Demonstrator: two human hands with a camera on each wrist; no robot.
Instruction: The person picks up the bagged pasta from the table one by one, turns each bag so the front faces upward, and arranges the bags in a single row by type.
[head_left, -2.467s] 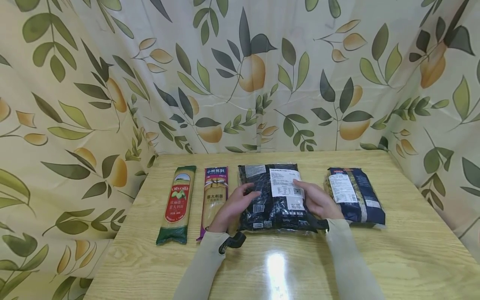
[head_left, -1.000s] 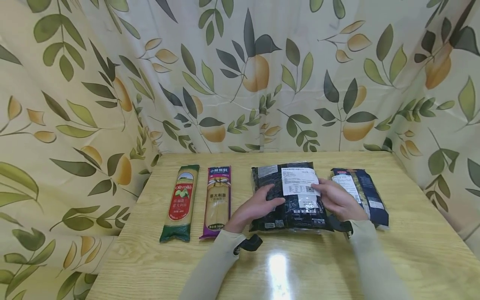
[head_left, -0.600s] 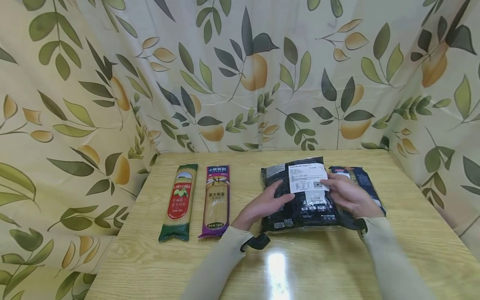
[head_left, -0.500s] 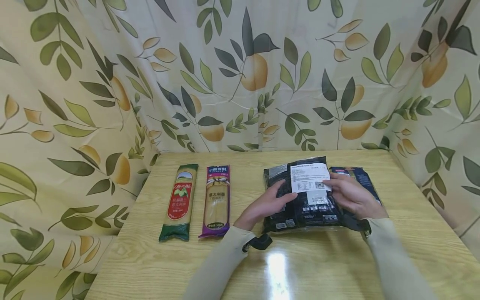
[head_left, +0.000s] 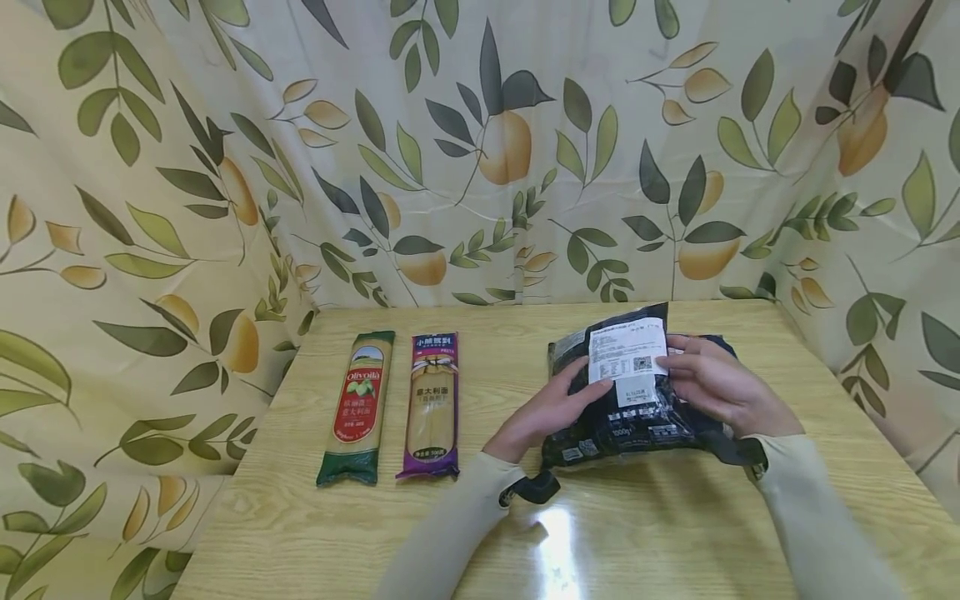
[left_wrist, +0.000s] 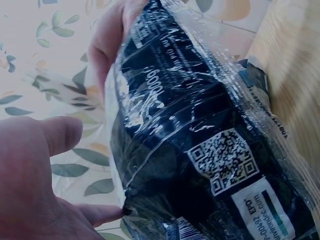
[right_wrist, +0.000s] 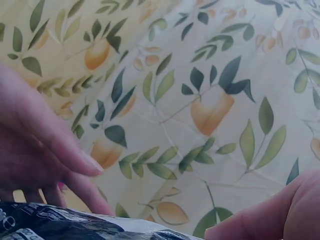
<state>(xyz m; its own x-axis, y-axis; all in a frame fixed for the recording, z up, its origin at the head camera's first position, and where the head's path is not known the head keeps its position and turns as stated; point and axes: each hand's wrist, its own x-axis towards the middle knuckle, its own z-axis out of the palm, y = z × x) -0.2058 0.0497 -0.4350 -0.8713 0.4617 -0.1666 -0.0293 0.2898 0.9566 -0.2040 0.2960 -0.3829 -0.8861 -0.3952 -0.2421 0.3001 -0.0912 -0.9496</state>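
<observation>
A shiny black plastic bag (head_left: 622, 425) marked 1000g, with a white label, leans tilted at the right of the table in the head view. My right hand (head_left: 727, 387) grips its right side, thumb over the front and the other fingers largely hidden. At its left side, my left hand (head_left: 547, 408) touches the bag with its fingers spread and fairly straight. In the left wrist view, a fingertip of that hand (left_wrist: 45, 185) meets the edge of the bag (left_wrist: 175, 120). The right thumb (right_wrist: 260, 215) lies along the bag's edge in the right wrist view.
A blue pasta bag (head_left: 716, 342) is mostly hidden behind the black bag and right hand. Further left on the wooden table (head_left: 255, 517) lie a purple-edged pasta pack (head_left: 432, 404) and a red-and-green spaghetti pack (head_left: 358, 408). Patterned curtains (head_left: 480, 208) enclose the back and sides.
Both hands have shifted the black bag rightward from the table's middle. It has gone from lying flat to tilted, and now hides most of the blue pasta bag.
</observation>
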